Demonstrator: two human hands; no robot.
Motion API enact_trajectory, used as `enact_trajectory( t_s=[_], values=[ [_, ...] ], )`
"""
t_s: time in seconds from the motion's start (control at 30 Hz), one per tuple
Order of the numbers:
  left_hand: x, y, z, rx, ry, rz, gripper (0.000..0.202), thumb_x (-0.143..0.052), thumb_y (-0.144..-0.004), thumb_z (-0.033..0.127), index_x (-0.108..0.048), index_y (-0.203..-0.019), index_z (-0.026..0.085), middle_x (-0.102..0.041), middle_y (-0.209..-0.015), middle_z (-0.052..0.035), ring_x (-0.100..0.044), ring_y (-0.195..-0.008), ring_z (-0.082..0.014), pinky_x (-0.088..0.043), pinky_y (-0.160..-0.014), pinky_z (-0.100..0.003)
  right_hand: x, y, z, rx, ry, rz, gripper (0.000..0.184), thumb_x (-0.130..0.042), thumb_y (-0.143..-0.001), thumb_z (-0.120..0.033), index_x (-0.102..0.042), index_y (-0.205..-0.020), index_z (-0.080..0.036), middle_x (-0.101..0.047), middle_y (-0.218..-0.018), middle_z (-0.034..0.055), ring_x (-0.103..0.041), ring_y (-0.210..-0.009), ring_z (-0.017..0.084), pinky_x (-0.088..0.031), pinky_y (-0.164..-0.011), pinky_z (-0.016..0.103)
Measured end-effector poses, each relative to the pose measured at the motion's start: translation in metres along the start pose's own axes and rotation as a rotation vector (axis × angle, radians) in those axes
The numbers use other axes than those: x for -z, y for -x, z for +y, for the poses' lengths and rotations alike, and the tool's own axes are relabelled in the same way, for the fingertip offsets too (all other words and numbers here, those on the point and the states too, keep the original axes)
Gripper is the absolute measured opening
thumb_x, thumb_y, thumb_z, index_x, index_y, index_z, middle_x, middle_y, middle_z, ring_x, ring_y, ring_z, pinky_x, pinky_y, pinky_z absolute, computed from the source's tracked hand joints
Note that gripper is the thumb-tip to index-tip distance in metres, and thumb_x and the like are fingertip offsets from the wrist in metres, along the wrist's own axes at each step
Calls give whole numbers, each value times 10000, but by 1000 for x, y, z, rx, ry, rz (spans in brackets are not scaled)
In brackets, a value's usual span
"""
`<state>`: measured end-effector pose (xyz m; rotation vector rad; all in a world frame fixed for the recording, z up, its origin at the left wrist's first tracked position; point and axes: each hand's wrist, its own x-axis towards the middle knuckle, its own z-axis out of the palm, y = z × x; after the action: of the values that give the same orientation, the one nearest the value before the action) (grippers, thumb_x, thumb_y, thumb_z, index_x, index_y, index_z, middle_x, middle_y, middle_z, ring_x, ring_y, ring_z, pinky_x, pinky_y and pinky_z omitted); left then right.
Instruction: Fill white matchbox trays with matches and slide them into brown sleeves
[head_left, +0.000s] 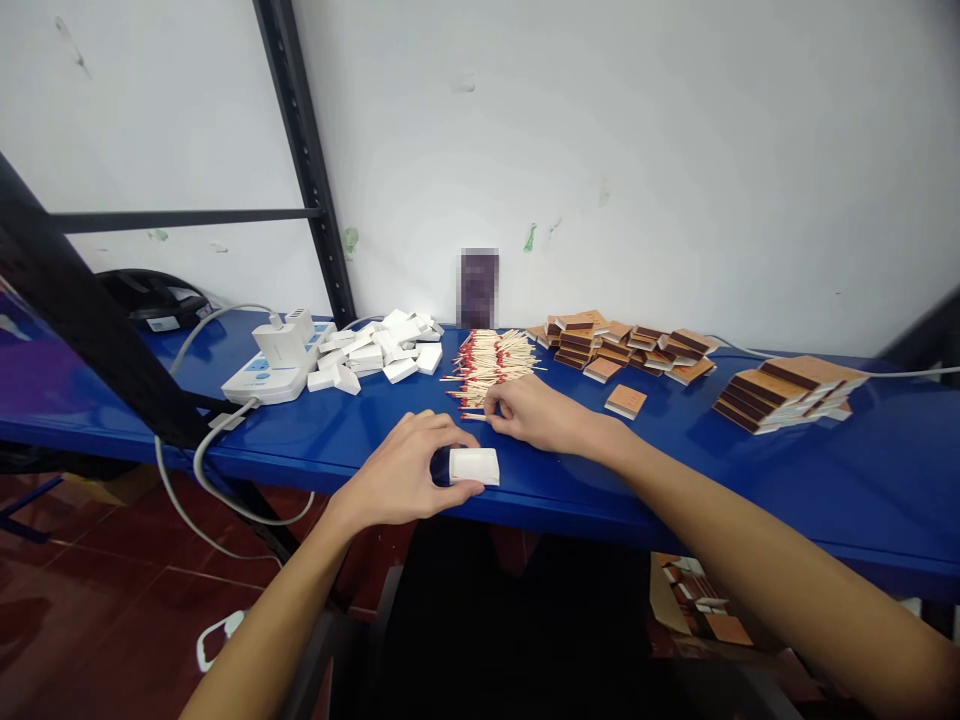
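Note:
A small white matchbox tray (474,466) lies at the front edge of the blue table, its hollow side up. My left hand (416,465) grips it from the left, thumb along the near side and fingers at the far side. Just beyond it is a heap of red-tipped matches (491,358). My right hand (529,410) is pinched at the near right edge of this heap, and a match runs to its fingertips. How many matches it holds is hidden.
White trays (382,345) are piled at the back left, beside a power strip (274,375) with cables. Brown matchbox sleeves (630,345) lie at the back right; stacked matchboxes (784,393) stand farther right. A single matchbox (625,401) sits near my right forearm. Below is a carton (667,595) with matchboxes.

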<state>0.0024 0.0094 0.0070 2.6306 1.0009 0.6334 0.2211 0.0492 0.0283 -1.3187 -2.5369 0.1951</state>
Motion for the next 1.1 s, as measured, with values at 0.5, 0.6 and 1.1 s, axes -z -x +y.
enact_trajectory(
  t_s=[0.5,0.6,1.1],
  values=[
    [-1,0,1,-5,-18,14,305,-689,-827,431,-672,-1065,242,-656,-1069,-37,-556,-1045,-247,-390,-944,-399,7,7,-3,-22,-7,-38,131,-565,-819,-148,-685,-768,-150,-625,-670,16,-488,-595,120,-320,-610,240],
    [-1,0,1,-7,-18,15,304,-692,-824,431,-674,-1059,239,-656,-1056,-35,-558,-1038,-246,-394,-932,-393,10,9,-3,-42,-31,-61,119,-569,-802,-155,-667,-737,-161,-626,-679,13,-489,-601,121,-323,-597,237],
    [-1,0,4,14,-26,49,365,-684,-830,456,-683,-1133,253,-586,-1116,-62,-504,-1054,-263,-389,-997,-447,3,6,5,-5,-19,-34,151,-578,-851,-232,-706,-862,-152,-685,-766,44,-558,-676,141,-350,-637,242]
  ],
)
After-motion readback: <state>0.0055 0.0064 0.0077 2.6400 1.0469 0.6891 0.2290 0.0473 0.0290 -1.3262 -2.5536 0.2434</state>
